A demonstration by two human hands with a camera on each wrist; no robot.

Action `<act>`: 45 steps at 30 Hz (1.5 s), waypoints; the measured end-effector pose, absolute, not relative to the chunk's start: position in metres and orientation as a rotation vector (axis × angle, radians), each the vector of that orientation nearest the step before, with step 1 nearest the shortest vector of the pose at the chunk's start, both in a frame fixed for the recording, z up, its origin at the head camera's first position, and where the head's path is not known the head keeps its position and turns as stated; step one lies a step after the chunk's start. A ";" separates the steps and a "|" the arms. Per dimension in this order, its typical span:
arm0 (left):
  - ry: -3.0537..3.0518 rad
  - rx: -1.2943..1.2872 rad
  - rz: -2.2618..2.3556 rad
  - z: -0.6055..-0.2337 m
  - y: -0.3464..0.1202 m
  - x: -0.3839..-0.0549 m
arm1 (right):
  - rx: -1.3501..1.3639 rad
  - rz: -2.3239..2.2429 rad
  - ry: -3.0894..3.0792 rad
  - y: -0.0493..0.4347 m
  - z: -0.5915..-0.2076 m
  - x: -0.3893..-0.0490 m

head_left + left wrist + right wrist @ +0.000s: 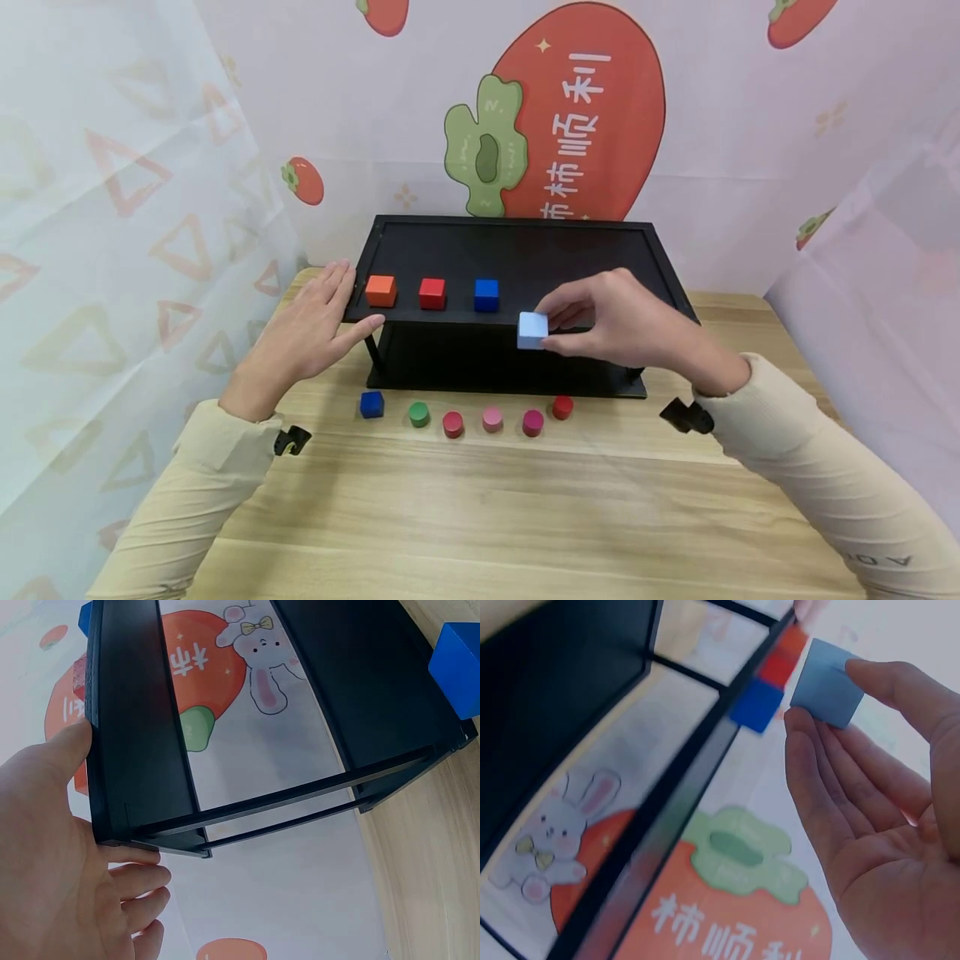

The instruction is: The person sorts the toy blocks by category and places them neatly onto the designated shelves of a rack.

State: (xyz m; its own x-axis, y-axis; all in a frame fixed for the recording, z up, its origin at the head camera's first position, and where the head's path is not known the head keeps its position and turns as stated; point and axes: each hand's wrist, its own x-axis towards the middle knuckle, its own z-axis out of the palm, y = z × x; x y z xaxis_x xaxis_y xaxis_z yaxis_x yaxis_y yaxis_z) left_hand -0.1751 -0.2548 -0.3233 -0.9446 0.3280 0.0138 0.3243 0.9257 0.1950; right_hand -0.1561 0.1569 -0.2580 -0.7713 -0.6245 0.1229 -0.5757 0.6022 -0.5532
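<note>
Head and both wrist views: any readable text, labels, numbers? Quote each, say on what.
"柿顺利": fruit print, sideways in head view; the character before these is partly hidden by the shelf.
Leaf: a mark like "N", perhaps decoration.
Right sleeve: letters, too small to read surely.
Cubes, discs, shelf: no text visible.

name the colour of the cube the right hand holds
The cube is light blue, clearest in the head view.

A wooden table (465, 508) bears a shelf (517, 250), blue cube (372, 405) and five cylinders (492, 419).
</note>
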 end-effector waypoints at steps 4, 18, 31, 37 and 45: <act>3.059 0.513 0.298 -0.323 -0.254 -0.174 | -1.011 -0.885 2.750 0.163 -0.251 -0.169; 3.072 0.498 0.318 -0.323 -0.253 -0.174 | -0.861 -0.854 2.794 0.170 -0.264 -0.207; 3.067 0.487 0.318 -0.325 -0.253 -0.175 | -0.822 -0.840 2.792 0.172 -0.274 -0.217; 3.069 0.473 0.322 -0.324 -0.253 -0.175 | -0.805 -0.836 2.795 0.173 -0.275 -0.218; 3.070 0.472 0.319 -0.324 -0.253 -0.175 | -0.804 -0.833 2.788 0.174 -0.278 -0.219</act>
